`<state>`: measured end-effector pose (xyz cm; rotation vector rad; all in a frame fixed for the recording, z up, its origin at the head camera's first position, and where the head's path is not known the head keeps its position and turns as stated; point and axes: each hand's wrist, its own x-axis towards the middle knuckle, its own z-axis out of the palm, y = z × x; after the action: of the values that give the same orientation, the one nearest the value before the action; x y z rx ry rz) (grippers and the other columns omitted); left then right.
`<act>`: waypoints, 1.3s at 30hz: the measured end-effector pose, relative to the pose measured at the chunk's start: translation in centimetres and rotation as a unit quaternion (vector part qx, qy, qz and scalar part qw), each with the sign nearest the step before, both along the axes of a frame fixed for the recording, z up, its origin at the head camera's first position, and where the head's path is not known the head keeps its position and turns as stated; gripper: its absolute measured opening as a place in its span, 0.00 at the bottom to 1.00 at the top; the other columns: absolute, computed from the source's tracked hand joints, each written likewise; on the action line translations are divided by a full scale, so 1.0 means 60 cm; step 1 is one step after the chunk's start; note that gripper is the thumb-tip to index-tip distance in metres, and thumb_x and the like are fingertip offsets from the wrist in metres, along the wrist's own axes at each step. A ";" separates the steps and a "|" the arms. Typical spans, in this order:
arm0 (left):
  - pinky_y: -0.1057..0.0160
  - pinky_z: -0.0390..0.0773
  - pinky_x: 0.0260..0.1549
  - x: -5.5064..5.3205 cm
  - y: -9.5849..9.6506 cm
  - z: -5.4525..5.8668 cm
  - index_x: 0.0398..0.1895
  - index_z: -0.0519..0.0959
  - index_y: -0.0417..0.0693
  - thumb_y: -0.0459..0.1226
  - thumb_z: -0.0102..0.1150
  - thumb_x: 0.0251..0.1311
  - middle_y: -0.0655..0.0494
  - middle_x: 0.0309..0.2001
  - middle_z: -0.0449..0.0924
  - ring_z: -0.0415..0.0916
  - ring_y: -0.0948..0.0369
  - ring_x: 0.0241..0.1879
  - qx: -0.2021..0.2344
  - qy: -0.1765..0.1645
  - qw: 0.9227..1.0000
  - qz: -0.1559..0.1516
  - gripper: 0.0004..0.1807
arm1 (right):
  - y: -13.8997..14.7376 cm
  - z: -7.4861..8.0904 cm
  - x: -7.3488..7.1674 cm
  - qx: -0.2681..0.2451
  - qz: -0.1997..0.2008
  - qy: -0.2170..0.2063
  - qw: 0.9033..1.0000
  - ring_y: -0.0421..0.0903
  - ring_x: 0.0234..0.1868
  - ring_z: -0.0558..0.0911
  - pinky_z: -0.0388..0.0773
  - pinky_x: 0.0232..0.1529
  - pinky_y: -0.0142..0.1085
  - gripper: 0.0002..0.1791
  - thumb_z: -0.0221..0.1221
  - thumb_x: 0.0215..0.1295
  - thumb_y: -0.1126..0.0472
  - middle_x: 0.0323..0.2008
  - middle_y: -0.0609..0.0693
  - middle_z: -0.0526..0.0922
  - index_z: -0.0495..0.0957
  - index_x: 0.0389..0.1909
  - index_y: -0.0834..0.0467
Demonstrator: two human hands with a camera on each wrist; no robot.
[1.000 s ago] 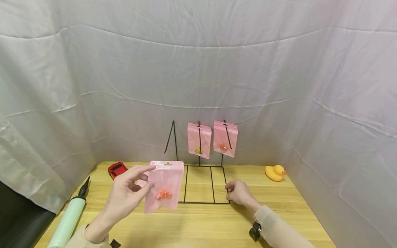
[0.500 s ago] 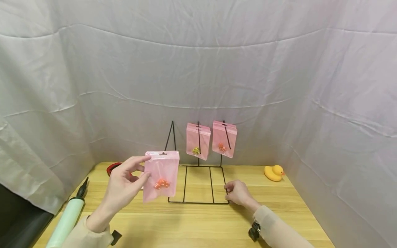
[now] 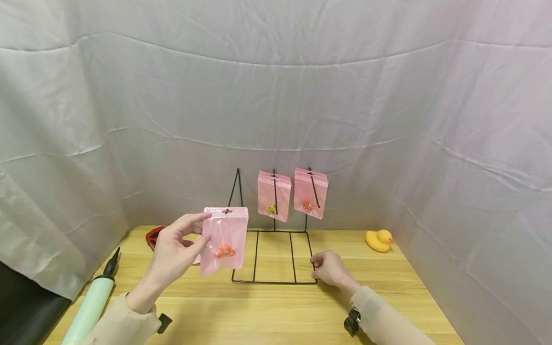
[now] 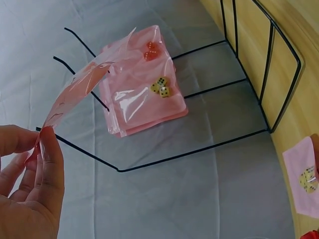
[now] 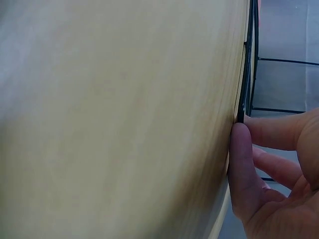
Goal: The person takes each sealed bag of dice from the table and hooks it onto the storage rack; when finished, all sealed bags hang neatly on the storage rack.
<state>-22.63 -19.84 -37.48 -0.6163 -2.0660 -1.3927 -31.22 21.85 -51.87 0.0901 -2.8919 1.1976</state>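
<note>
My left hand (image 3: 174, 247) pinches the left edge of a pink zip bag (image 3: 228, 230) with orange dice (image 3: 225, 251) inside. The bag's hang hole is at the tip of the left hook (image 3: 233, 189) of a black wire rack (image 3: 276, 283); whether the hook passes through the hole, I cannot tell. In the left wrist view the bag (image 4: 82, 87) is seen nearly edge-on. My right hand (image 3: 332, 269) pinches the right side wire of the rack's base near its front corner. Two pink bags hang on the other hooks, one with yellow dice (image 3: 271, 209), one with orange dice (image 3: 307, 204).
Another pink bag with yellow dice (image 4: 307, 180) lies on the table (image 3: 258, 316), mostly hidden behind my left hand in the head view. A red toy car (image 3: 154, 236) and a mint-green hand pump (image 3: 92, 302) are at left. At right sits a yellow rubber duck (image 3: 379, 240).
My left hand has raised the bag with orange dice up to the left hook's tip. The right hand keeps its pinch on the rack's base.
</note>
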 end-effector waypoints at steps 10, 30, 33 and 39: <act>0.72 0.89 0.30 -0.014 0.000 -0.003 0.64 0.87 0.42 0.20 0.74 0.62 0.41 0.38 0.93 0.87 0.75 0.37 0.003 0.003 1.000 -0.001 0.27 | -0.001 -0.002 0.002 -0.006 -0.001 -0.002 1.000 0.41 0.33 0.86 0.88 0.29 0.34 0.24 0.77 0.52 0.76 0.40 0.54 0.89 0.91 0.54 0.65; 0.74 0.88 0.35 -0.056 0.001 -0.003 0.65 0.87 0.44 0.21 0.74 0.64 0.40 0.40 0.94 0.86 0.75 0.38 -0.004 -0.028 0.999 0.029 0.27 | -0.003 -0.005 0.003 -0.014 0.003 -0.003 1.000 0.41 0.25 0.85 0.88 0.25 0.35 0.23 0.76 0.54 0.76 0.40 0.56 0.87 0.91 0.53 0.66; 0.75 0.88 0.35 -0.064 0.001 -0.003 0.66 0.87 0.45 0.22 0.74 0.65 0.40 0.41 0.94 0.86 0.75 0.38 -0.009 -0.033 0.999 0.034 0.26 | -0.004 -0.004 0.003 -0.012 0.005 0.000 1.000 0.42 0.28 0.86 0.88 0.26 0.34 0.23 0.76 0.53 0.77 0.40 0.56 0.87 0.90 0.53 0.66; 0.77 0.87 0.35 -0.085 0.002 0.000 0.66 0.87 0.45 0.23 0.73 0.65 0.40 0.41 0.94 0.85 0.76 0.37 -0.018 -0.031 0.998 0.048 0.26 | -0.003 -0.004 0.002 -0.001 0.002 0.008 1.000 0.42 0.32 0.86 0.88 0.27 0.34 0.24 0.76 0.53 0.76 0.40 0.54 0.88 0.91 0.53 0.66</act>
<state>-27.72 -19.71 -37.46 -0.4879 -2.1442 -1.3386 -31.08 21.68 -52.13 0.1051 -2.8792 1.1941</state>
